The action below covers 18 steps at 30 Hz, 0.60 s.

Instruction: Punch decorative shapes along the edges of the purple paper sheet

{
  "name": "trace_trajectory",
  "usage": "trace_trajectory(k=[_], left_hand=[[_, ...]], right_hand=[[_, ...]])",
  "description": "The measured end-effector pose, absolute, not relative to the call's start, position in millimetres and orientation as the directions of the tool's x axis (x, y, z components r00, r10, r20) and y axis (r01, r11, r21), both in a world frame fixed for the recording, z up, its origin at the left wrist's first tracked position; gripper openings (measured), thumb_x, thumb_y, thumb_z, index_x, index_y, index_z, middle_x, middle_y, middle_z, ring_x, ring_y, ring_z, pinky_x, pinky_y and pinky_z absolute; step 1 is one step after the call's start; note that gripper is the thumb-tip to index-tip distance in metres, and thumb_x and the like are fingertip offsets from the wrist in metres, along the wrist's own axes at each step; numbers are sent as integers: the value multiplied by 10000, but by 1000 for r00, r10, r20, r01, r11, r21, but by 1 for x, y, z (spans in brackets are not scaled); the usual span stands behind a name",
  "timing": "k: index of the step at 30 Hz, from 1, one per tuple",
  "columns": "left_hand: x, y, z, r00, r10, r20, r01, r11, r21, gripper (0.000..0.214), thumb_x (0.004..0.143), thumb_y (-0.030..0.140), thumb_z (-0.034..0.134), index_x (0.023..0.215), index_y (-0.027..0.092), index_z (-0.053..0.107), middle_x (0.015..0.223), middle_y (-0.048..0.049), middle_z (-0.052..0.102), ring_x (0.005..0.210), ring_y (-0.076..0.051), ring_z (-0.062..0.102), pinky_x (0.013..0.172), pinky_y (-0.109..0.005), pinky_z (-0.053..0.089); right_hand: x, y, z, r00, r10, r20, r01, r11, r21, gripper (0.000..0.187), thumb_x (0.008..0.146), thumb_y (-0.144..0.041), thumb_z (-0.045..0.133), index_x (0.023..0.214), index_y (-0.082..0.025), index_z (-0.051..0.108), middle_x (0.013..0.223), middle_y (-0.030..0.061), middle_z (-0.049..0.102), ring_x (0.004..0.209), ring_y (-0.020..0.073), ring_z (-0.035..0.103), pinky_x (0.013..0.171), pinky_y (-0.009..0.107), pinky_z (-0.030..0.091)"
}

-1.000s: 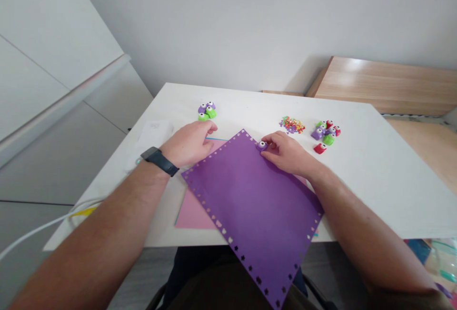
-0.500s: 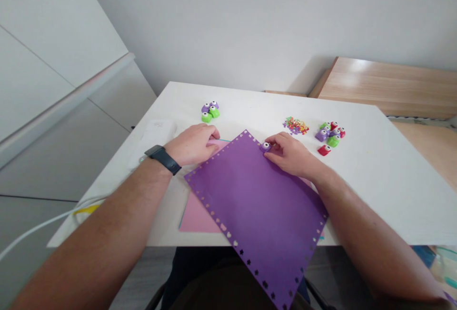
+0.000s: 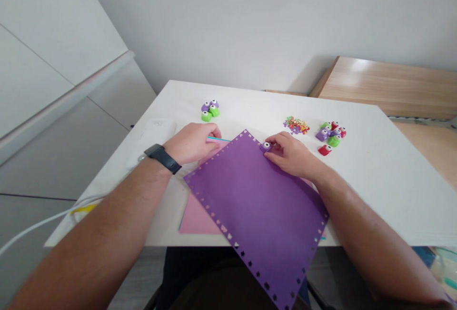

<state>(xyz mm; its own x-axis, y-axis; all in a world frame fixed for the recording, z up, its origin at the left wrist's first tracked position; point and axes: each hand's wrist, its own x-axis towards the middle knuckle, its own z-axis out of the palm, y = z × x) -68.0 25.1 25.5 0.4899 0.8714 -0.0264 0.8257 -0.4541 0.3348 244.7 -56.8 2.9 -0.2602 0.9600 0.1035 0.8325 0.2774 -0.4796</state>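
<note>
— Where is the purple punch?
— On the purple sheet's far edge, near its top corner. The right hand pinches it with thumb and fingers, which hide most of its body.
— And the left hand?
— Its fingers are together, curled down on the pink sheet beside the purple one. The fingertips are hidden, so I cannot tell whether it grips anything.
— And the near corner?
— It overhangs the table and is cut off by the frame.

White table, pink sheet under purple sheet, small punches, confetti pile, punch cluster
</note>
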Motion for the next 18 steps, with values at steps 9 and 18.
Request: trace_trajectory(k=[9,18], left_hand=[[-68,27,23,482,876,13,808,-450,381,218,843,451,651,876,272,771,884,-8,804,818,-236,719,710,-315,485],[-65,26,25,475,880,9,822,-447,354,228,878,429,615,853,270,777,916,-10,814,840,-248,730,759,-338,505]], right_hand=[[245,-57,2,-267,957,114,830,289,-478,304,935,-315,707,1223,-216,705,1161,108,690,1025,253,687,962,413,547],[245,-57,3,-277,955,109,837,295,-460,313,939,-318,702,1230,-202,706,1160,114,690,1042,260,683,974,415,538]])
